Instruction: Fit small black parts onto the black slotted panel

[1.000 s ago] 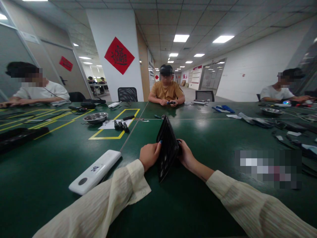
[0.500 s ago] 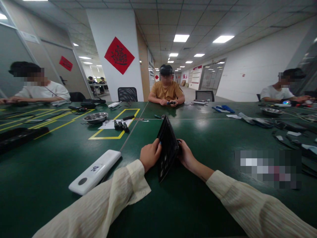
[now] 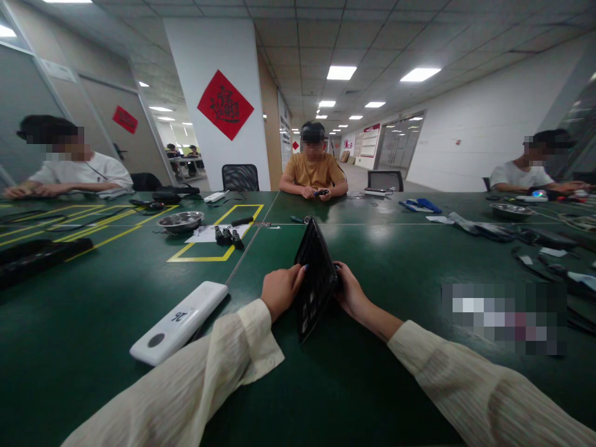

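Note:
A thin black panel-like case (image 3: 316, 279) stands on edge between my hands, seen nearly edge-on. Pale marks or recesses show on its left face, too dark to make out. My left hand (image 3: 280, 289) is closed at that face, thumb and fingertips pressed against it, some fingers hidden. On the opposite side my right hand (image 3: 352, 292) grips the case, its fingers partly hidden behind the edge. A white oblong device (image 3: 179, 323) marked 26 lies on the table beside my left forearm.
On the green table (image 3: 372, 385), a metal bowl (image 3: 181, 221) and small black parts (image 3: 228, 236) lie at left, near a black tray (image 3: 41, 257). Pouches and cables (image 3: 484, 226) spread at right, by a blurred-out patch. A co-worker (image 3: 314, 164) sits opposite; others sit at both sides.
My left hand's fingertips have slid slightly to the right and up along the case's face. The case and my right hand have hardly moved.

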A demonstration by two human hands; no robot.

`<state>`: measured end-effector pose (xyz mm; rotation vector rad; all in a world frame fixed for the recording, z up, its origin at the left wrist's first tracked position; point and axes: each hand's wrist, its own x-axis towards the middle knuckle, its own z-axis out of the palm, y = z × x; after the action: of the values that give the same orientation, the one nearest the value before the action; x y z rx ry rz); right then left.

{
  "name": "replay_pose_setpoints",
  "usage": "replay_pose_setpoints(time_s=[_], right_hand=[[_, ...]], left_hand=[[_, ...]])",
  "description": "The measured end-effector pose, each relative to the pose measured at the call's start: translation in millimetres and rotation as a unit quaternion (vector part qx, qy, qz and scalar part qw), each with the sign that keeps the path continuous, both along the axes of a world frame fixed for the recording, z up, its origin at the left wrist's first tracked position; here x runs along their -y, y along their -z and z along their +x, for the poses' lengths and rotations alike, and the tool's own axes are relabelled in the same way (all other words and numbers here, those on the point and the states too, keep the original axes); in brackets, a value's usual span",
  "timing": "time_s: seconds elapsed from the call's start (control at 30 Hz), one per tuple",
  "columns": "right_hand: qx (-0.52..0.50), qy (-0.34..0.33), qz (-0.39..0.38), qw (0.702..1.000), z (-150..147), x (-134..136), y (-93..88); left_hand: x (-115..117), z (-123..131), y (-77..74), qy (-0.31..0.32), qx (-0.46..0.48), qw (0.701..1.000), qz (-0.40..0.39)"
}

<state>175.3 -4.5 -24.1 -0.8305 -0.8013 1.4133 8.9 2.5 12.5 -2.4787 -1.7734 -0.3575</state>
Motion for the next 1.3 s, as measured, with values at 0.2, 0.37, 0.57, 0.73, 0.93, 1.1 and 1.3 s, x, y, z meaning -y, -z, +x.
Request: replay_pose_setpoints(time_s=[0.2,0.37,0.57,0.73,0.93,1.1,1.3], right_hand=[[0.004,0.0,-0.001,1.0,0.8,-2.5,3.2],[0.003,0.006,-0.001,1.0,0.4,-2.2,1.9],[0.003,-0.003,-0.004,1.0,0.3,-1.8,0.6],[0.008,0.002,-0.011,1.0,0.4,-2.5,1.3],[0.011,0.005,-0.004,1.0,0.2,-3.6,2.9],[0.014,0.0,-0.003,1.0,1.1,-1.7,1.6],[0.02,0.008,-0.004,1.0,0.3,-0.9,-0.1]], left_hand=[[4.4,0.0,-3.1,0.011,0.008,1.0,-0.012],[3.6,-0.1,-2.3,0.014,0.049,0.999,-0.017],[-1.0,0.7,3.8,0.001,0.138,0.989,-0.045],[-0.7,0.7,5.1,0.011,0.134,0.991,-0.016],[-2.9,-1.0,4.5,0.019,0.145,0.988,-0.04],[-3.5,-1.2,5.0,0.03,0.151,0.987,-0.041],[-3.0,-1.4,5.6,0.031,0.123,0.992,-0.023]])
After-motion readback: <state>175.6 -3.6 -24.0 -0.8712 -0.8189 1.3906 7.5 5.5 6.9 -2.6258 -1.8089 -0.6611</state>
